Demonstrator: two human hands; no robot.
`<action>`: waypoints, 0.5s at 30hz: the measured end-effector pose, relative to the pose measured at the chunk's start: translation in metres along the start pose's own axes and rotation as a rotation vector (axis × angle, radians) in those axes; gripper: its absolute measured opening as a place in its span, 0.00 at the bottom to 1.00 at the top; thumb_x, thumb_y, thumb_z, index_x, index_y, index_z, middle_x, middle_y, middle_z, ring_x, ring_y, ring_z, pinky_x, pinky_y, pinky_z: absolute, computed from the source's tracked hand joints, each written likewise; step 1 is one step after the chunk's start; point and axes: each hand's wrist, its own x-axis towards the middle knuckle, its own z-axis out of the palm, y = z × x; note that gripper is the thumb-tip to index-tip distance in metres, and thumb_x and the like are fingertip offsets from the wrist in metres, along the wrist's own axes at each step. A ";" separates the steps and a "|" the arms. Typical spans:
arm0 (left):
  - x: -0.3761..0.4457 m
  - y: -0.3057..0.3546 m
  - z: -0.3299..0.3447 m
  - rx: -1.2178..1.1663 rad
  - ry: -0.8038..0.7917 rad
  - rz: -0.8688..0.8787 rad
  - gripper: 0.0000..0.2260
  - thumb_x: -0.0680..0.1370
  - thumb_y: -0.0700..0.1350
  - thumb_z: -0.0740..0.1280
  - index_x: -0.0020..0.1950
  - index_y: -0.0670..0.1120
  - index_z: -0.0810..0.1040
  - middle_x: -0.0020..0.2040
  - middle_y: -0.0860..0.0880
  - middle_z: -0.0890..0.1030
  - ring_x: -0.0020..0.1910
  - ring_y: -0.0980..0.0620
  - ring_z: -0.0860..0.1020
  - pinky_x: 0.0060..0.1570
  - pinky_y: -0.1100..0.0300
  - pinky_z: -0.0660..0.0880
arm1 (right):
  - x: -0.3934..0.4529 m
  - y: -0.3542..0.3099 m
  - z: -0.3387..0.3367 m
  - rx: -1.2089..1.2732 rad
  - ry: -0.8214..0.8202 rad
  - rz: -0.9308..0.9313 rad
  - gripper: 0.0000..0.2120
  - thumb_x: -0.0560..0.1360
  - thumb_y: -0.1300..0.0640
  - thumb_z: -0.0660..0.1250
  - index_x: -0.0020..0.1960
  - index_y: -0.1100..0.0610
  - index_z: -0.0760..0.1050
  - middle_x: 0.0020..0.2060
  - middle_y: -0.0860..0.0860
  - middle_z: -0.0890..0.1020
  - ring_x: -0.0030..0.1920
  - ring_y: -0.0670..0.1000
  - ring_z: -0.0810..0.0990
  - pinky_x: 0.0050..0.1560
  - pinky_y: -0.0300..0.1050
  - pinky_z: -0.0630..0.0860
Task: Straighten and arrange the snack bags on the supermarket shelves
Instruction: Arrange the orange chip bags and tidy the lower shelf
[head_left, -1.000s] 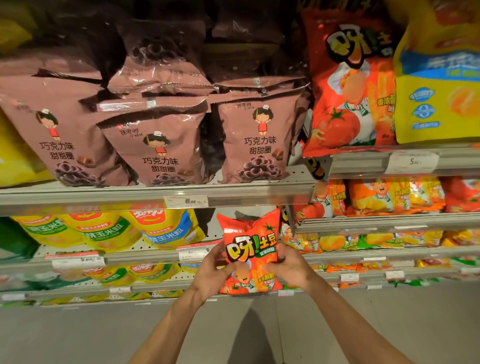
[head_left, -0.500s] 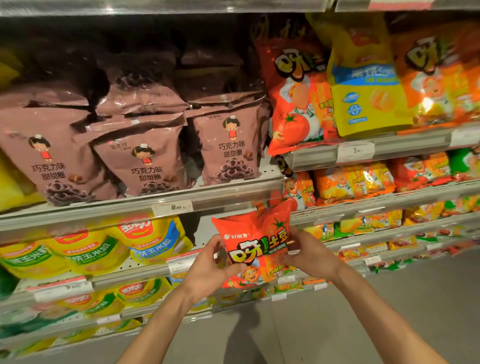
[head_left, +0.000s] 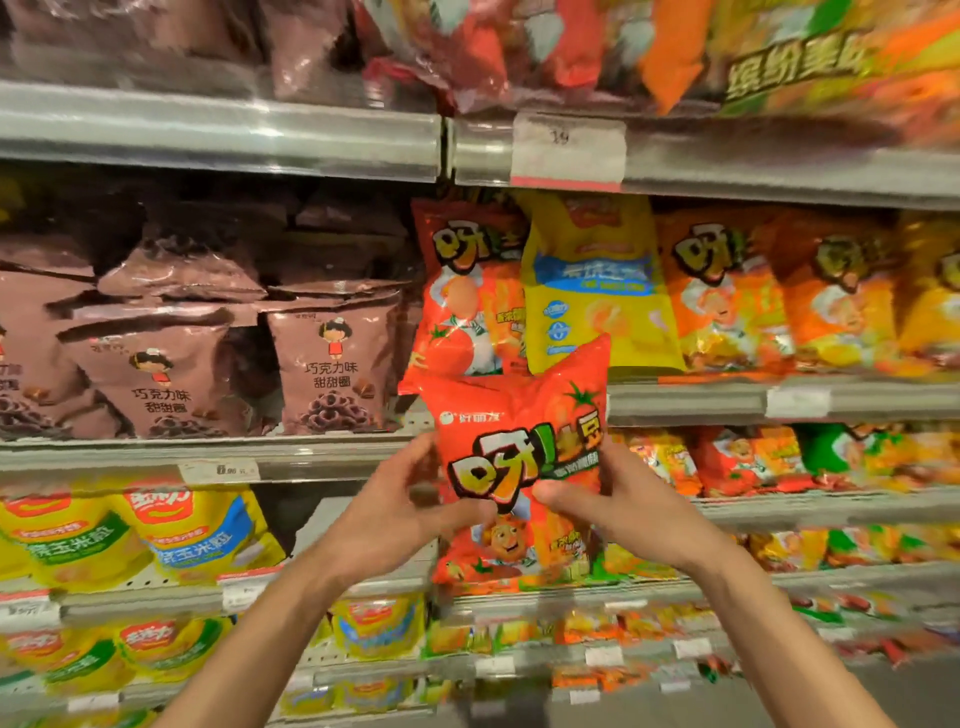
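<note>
I hold a red tomato-flavour snack bag (head_left: 524, 431) upright in front of the shelves, at mid-height. My left hand (head_left: 400, 514) grips its left edge and my right hand (head_left: 618, 499) grips its right edge, thumbs on the front. Just behind and above it, a larger red bag of the same kind (head_left: 462, 291) leans on the shelf next to a yellow bag (head_left: 592, 291). Orange bags (head_left: 727, 291) continue to the right.
Brown chocolate-ring bags (head_left: 332, 364) fill the shelf on the left. Yellow corn-snack bags (head_left: 197, 530) sit one shelf lower. A metal shelf rail (head_left: 218, 130) with a price tag (head_left: 569, 150) runs overhead. Small mixed bags (head_left: 753, 457) line the lower right shelves.
Both hands have lifted the red bag up from the lower shelves to the level of the red and yellow bags. The view has tilted upward and shifted right.
</note>
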 end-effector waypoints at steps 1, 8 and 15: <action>0.006 0.011 0.009 -0.026 -0.018 0.020 0.24 0.72 0.44 0.80 0.65 0.54 0.77 0.57 0.54 0.86 0.59 0.55 0.82 0.59 0.60 0.78 | 0.001 -0.003 -0.009 0.032 0.027 -0.018 0.26 0.71 0.44 0.75 0.67 0.47 0.74 0.57 0.38 0.85 0.58 0.39 0.83 0.55 0.36 0.79; 0.052 0.067 0.045 -0.021 0.026 0.071 0.39 0.67 0.57 0.78 0.75 0.53 0.69 0.62 0.48 0.83 0.57 0.57 0.82 0.59 0.58 0.79 | 0.006 -0.009 -0.067 0.118 0.218 -0.067 0.22 0.69 0.34 0.75 0.57 0.45 0.82 0.44 0.40 0.88 0.44 0.40 0.86 0.40 0.30 0.77; 0.110 0.087 0.041 0.318 0.306 0.153 0.25 0.79 0.52 0.72 0.73 0.46 0.72 0.63 0.47 0.78 0.55 0.51 0.81 0.60 0.54 0.78 | 0.010 0.019 -0.118 0.145 0.368 0.035 0.37 0.64 0.25 0.74 0.63 0.49 0.80 0.56 0.48 0.87 0.59 0.52 0.84 0.64 0.60 0.78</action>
